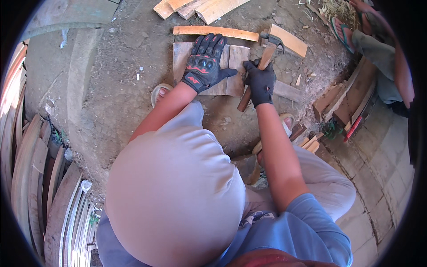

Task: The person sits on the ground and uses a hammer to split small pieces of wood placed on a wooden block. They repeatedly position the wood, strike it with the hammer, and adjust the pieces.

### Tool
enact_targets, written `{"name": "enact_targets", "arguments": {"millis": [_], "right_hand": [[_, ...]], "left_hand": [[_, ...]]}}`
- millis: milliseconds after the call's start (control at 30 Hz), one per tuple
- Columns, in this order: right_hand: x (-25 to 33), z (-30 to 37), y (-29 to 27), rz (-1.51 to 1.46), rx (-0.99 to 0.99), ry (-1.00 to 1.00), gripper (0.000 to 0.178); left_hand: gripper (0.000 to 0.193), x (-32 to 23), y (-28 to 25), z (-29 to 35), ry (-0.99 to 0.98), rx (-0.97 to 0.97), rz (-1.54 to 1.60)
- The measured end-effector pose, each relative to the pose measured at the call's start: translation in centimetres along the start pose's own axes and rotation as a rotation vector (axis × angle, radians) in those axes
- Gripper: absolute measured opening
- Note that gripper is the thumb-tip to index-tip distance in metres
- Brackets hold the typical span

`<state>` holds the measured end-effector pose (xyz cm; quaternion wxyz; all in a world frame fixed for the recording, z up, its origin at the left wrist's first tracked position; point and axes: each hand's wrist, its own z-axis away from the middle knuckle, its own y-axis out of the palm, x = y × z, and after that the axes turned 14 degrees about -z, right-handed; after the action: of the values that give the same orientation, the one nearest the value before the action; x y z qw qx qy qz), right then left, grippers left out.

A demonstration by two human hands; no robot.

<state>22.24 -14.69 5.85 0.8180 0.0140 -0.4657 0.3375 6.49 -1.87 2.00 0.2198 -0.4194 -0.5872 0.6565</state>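
Note:
My left hand [203, 66], in a black glove with red marks, lies flat with its fingers stretched over several short wooden boards [238, 66] set side by side on the ground. Its fingertips reach the near edge of a thin, slightly curved orange-brown wood strip [235, 32] at the far side of the boards. Just right of the boards, my right hand [260, 84], gloved in black too, is closed round the wooden handle of a claw hammer [267, 55]. The dark hammer head points away from me, by a pale wood block [289, 41].
Cut wood pieces [213, 9] lie at the far edge. Curved planks [26, 169] are stacked at the left. At the right, another person's leg [376, 51] and sandal [341, 33] show near more timber [342, 100]. Paving [369, 164] runs along the lower right.

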Motion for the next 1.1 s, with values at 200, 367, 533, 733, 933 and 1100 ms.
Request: {"name": "enact_targets", "arguments": {"millis": [200,367,533,733,933,1100], "right_hand": [[-0.4,-0.9,0.2,0.133,-0.039,-0.008,0.029],[-0.5,-2.0,-0.6,0.272,0.06,0.033,0.049],[0.8,-1.8,-0.8,0.345,0.082,0.006,0.053],[0.5,-1.8,-0.8,0.342,0.07,-0.027,0.057],[-1.3,-3.0,-1.1,0.378,0.046,-0.103,0.051],[1.1,-2.8,-1.7,0.435,0.14,-0.011,0.066]], "left_hand": [[0.088,-1.2,-0.7,2.3,0.182,-0.137,0.118],[0.067,-1.7,1.7,4.7,0.636,0.001,0.193],[0.061,-1.9,2.8,5.3,0.685,0.078,0.137],[0.053,-2.8,2.6,4.2,0.703,0.037,0.049],[0.053,-3.4,2.8,4.3,0.686,0.089,0.001],[0.053,-3.6,2.9,3.9,0.719,0.116,-0.077]]}}
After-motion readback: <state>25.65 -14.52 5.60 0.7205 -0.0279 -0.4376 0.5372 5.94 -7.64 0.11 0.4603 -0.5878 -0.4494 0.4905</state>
